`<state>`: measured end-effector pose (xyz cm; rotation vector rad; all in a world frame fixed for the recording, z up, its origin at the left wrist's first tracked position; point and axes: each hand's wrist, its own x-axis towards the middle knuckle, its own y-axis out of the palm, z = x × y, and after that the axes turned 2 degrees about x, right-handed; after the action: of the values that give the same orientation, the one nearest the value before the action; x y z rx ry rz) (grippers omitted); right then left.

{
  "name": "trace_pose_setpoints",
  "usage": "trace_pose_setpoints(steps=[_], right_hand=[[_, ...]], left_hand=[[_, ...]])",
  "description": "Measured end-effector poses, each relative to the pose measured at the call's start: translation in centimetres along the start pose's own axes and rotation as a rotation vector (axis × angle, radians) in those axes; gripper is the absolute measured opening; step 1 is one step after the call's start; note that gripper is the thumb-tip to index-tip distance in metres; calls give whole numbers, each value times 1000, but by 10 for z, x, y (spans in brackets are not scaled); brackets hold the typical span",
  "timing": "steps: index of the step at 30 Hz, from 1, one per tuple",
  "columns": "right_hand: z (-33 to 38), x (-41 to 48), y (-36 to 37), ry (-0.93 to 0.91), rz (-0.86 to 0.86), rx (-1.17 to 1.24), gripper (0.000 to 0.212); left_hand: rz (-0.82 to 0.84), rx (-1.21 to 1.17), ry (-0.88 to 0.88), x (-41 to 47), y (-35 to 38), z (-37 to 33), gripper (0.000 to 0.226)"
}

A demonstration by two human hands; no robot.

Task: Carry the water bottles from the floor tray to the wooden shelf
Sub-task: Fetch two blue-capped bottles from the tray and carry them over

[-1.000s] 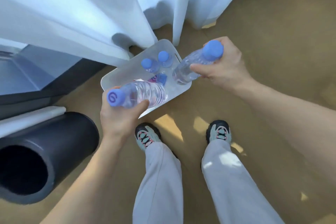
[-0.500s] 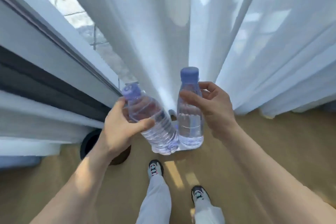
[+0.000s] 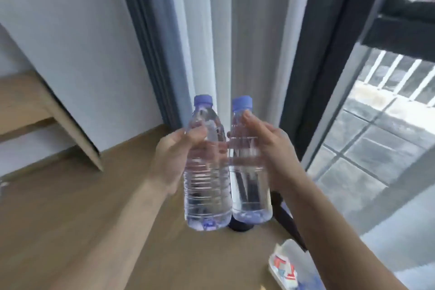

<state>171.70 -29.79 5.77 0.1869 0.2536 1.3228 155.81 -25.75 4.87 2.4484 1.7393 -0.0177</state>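
I hold two clear water bottles with blue caps upright, side by side and touching, in the middle of the view. My left hand (image 3: pixel 174 155) grips the left bottle (image 3: pixel 207 183) around its upper body. My right hand (image 3: pixel 273 148) grips the right bottle (image 3: pixel 249 186) from the right side. A light wooden shelf (image 3: pixel 30 110) stands at the far left against the white wall, with a slanted side panel. The floor tray is out of view.
Wooden floor (image 3: pixel 70 207) spreads below. Grey curtains (image 3: pixel 211 30) hang straight ahead. A dark-framed glass door (image 3: pixel 329 54) is on the right, a tiled balcony beyond it. A dark round base (image 3: pixel 240 227) sits under the bottles. A white packet with red print (image 3: pixel 286 266) lies bottom right.
The view has swung left, away from the white curtains and tray, towards the wall and shelf. Both bottles have been turned upright and brought together; my legs have left the view.
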Motion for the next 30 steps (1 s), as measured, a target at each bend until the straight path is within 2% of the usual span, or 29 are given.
trace_pose_setpoints(steps=[5,9,13,21,25,30], right_hand=[[-29,27,184,35,338,33,27],[-76,29,337,141,503,75,30],[-113,15,462,258,626,131,29],[-163,53,627,326,841,103,26],[-186,94,691,335,939,71,30],[-201,159,769,343,1073,70,26]], left_hand=[[-350,13,98,-44,-170,-35,39],[-564,-34,125,-92,-305,-49,20],[-722,-5,128,-137,-417,-66,15],[-943,-30,113,-144,-569,-74,19],[-1056,16,99,-119,-629,-73,29],[-1194,67,147,-71,-696,-89,30]])
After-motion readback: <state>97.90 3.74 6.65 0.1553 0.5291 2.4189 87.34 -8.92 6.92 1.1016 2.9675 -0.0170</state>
